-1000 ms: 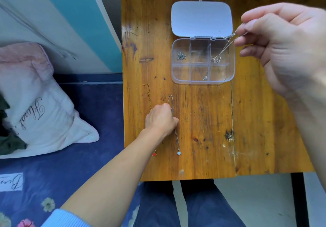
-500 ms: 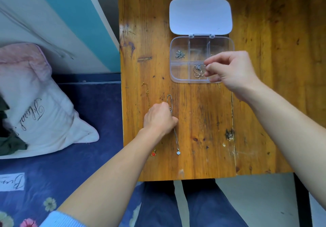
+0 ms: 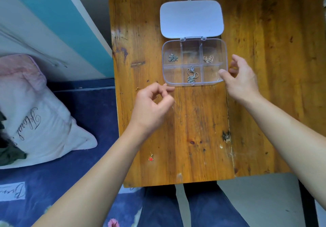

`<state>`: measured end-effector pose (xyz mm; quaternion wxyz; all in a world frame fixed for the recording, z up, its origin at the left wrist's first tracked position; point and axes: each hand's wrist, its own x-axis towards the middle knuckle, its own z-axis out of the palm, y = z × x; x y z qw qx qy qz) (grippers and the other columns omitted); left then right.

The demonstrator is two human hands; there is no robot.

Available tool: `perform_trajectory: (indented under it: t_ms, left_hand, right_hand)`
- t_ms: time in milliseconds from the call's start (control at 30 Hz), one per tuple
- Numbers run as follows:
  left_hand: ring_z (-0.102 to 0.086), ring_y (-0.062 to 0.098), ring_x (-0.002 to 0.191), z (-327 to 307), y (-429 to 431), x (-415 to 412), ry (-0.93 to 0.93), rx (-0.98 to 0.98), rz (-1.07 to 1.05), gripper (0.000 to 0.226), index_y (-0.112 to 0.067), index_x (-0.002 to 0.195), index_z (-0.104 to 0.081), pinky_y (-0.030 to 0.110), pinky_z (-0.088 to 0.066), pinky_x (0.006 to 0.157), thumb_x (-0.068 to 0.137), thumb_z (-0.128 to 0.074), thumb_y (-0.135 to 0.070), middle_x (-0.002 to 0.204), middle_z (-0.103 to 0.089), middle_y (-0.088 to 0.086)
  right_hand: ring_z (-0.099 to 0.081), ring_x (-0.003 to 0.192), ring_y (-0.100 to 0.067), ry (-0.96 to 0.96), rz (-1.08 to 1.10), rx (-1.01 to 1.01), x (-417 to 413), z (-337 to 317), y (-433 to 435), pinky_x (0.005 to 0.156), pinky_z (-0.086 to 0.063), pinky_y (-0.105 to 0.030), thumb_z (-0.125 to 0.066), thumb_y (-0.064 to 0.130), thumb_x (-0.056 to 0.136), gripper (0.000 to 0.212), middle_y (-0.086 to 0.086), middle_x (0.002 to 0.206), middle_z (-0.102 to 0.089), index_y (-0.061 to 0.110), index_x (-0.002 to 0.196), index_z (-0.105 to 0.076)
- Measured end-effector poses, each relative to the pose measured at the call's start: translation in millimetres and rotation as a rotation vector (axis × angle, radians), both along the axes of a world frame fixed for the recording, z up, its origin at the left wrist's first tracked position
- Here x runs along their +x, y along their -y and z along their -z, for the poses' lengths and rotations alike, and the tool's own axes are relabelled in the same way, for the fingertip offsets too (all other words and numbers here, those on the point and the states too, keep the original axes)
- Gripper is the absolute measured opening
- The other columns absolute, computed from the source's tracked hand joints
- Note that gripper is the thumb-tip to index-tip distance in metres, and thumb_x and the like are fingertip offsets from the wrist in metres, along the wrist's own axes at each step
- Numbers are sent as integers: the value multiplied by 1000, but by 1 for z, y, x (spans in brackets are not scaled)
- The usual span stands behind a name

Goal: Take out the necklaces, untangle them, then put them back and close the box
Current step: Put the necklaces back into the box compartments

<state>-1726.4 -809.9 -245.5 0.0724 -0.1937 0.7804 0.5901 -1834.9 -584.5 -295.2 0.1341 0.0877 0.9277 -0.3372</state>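
Observation:
A clear plastic box (image 3: 223, 50) with six compartments lies on the wooden table, its lid (image 3: 191, 17) open flat on the far side. One silver necklace (image 3: 172, 58) sits bunched in the far left compartment, a rose-gold one (image 3: 208, 59) in the far right, another silver one (image 3: 192, 76) in the near middle. My left hand (image 3: 151, 107) hovers by the box's near left corner, fingers pinched on a thin silver chain that shows only as a blur. My right hand (image 3: 241, 80) grips the box's right wall, thumb on the near right corner. A gold chain with a red pendant (image 3: 150, 158) lies under my left arm.
The table (image 3: 264, 103) is narrow, and its left edge drops to a blue bedspread with a white pillow (image 3: 35, 117). The near edge ends above my legs. A dark knot (image 3: 226, 136) marks the wood right of centre.
My right hand dropped a silver necklace into the near middle compartment and moved to the box's right wall. My left hand rose from the table toward the box, and the silver pendant chain left the table.

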Motion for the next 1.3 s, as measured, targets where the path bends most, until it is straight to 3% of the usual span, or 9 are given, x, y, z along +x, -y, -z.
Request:
perform_trajectory:
  t_ms: [67,133,267,567,767,900,1033,1167,1300]
  left_hand:
    - [-71,17,98,-10,0,-21,16,223,-138,13,7,77,-54,26,-51,91,88,-48,2,86,-75,11]
    - [-74,26,85,-15,2,-43,41,397,-249,15,-2,78,-53,27,-56,81,86,-41,2,68,-68,12]
    - [-62,23,57,-17,4,-79,120,681,-402,19,-9,71,-48,36,-58,77,89,-43,-8,56,-45,5]
    - [-49,18,51,9,-7,-103,306,725,-446,15,-13,73,-47,28,-52,55,87,-48,-14,54,-45,1]
    - [-68,22,67,17,-13,-97,272,472,-358,7,-8,82,-53,32,-56,61,86,-48,-8,69,-60,7]
    - [-60,16,70,19,-13,-87,52,-177,-141,6,-9,76,-62,33,-52,67,79,-59,-14,74,-63,4]
    - [-53,19,93,30,-10,-75,-40,-682,99,10,-15,83,-70,31,-38,69,82,-64,-24,90,-49,-1]
    - [-54,22,95,42,-6,-65,9,-767,183,15,-16,93,-72,32,-37,67,87,-66,-28,91,-45,-1]
    - [-59,19,87,42,12,-58,-25,-659,87,19,-16,96,-72,32,-47,70,88,-65,-31,100,-60,5]
  right_hand:
    - [-53,126,-24,2,-28,-9,2,2,1,107,-39,-40,-57,27,95,53,-8,139,-56,13,143,-43]
    - [-51,126,-28,-15,-45,22,3,4,3,105,-38,-39,-53,27,96,44,-7,136,-59,15,139,-49]
    - [-48,128,-32,-12,-53,61,3,10,2,102,-36,-38,-45,29,100,45,-10,139,-57,15,143,-46]
    - [-45,128,-31,-36,-85,98,3,22,0,96,-37,-37,-40,28,102,44,-12,138,-56,15,145,-43]
    - [-45,128,-29,-40,-84,88,4,25,-1,90,-36,-33,-40,28,103,43,-11,137,-57,17,144,-44]
    - [-44,130,-27,-28,-81,88,4,24,0,95,-37,-35,-39,28,103,44,-10,140,-55,18,145,-43]
    - [-42,132,-27,-35,-77,80,4,24,0,97,-37,-36,-39,27,103,44,-10,141,-54,17,146,-43]
    - [-40,134,-26,-31,-67,76,5,23,2,100,-35,-37,-38,28,103,44,-8,142,-53,18,146,-42]
    - [-38,136,-27,-6,-105,75,5,17,0,104,-33,-39,-35,34,104,46,-8,146,-50,18,147,-40]
